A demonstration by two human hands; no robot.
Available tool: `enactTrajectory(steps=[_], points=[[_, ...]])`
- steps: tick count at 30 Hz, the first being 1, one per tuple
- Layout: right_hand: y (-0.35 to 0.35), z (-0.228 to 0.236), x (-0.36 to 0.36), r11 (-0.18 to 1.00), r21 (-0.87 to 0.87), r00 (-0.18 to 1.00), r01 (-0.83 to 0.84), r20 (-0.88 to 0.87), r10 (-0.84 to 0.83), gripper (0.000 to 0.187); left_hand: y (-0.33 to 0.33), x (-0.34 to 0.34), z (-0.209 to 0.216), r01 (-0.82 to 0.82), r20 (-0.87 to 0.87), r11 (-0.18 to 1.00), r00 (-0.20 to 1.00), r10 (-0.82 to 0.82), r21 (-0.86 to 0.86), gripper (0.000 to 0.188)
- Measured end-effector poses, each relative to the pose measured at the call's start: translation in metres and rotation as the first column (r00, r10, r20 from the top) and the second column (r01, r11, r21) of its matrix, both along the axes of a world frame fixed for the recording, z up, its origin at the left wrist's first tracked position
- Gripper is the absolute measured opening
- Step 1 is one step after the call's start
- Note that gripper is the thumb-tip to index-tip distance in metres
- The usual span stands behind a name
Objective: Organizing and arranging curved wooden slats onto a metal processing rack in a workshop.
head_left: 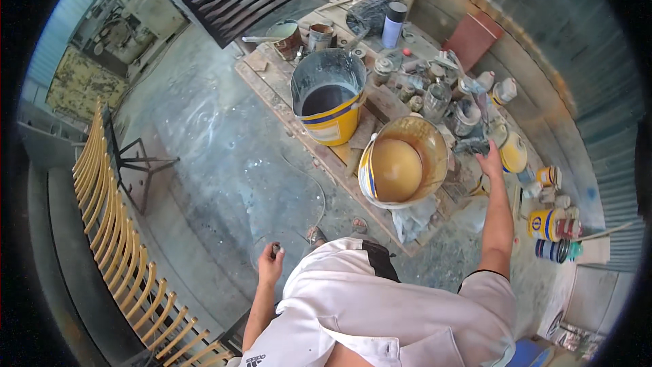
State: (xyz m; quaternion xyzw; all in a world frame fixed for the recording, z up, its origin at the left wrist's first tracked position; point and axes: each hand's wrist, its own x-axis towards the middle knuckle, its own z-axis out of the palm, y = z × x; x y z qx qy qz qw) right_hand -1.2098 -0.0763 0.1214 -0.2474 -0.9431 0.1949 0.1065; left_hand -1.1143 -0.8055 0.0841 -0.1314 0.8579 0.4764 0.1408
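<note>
My right hand (490,162) reaches over the right side of a cluttered work table (266,92). Its thumb and fingers are apart, beside a dark grey, crumpled-looking thing (471,145); whether they touch it I cannot tell. Low at my left side, my left hand (270,266) is closed around a small dark object (276,249) too small to name. In front of me stands a bucket (367,171) of tan liquid. Farther off is a yellow bucket (333,129) with dark liquid inside and grey-smeared walls.
Jars, cans and a spray can (392,26) crowd the table's far part. Paint tins (543,224) stand at the right. Curved wooden slats (122,258) line the left, near a black metal stand (139,163). A thin cable (320,194) lies on the floor.
</note>
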Motion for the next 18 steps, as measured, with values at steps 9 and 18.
enactTrajectory(steps=[9, 18], points=[[0.020, 0.062, -0.049, 0.944, -0.329, 0.802, 0.025, 0.570, 0.178, 0.074, 0.015, 0.080, -0.019, -0.134, 0.109, 0.987, 0.984, 0.143, -0.092, 0.021], [0.025, 0.040, -0.025, 0.951, -0.231, 0.863, -0.205, 0.415, 0.287, 0.068, -0.005, 0.082, -0.043, -0.115, 0.129, 0.988, 0.983, 0.127, -0.100, 0.020]])
